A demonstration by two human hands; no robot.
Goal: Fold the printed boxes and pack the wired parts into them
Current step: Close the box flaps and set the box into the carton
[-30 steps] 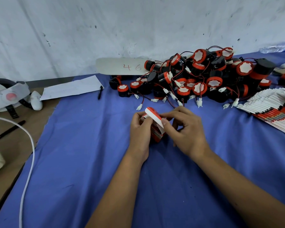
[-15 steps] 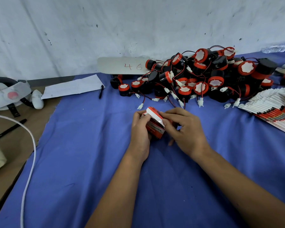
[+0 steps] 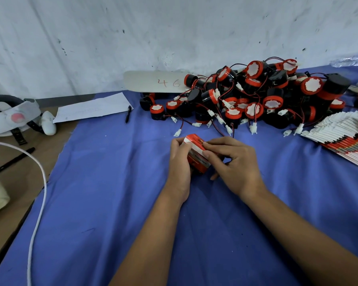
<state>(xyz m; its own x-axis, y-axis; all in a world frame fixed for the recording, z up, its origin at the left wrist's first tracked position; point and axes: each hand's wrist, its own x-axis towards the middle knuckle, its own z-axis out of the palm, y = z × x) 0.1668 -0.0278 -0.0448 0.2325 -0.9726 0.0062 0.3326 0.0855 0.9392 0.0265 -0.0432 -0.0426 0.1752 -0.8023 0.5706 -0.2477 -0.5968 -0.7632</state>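
Wired parts (image 3: 254, 96), black with red caps and white plugs, lie heaped at the far right of the desk (image 3: 112, 203), which a blue cloth covers. Flat printed boxes (image 3: 343, 141) are fanned out on the right, just beside the heap. At mid-desk a folded red and white box (image 3: 196, 151) is held between both hands: the left hand (image 3: 179, 164) curls round its left side, the right hand (image 3: 234, 164) pinches its top flap.
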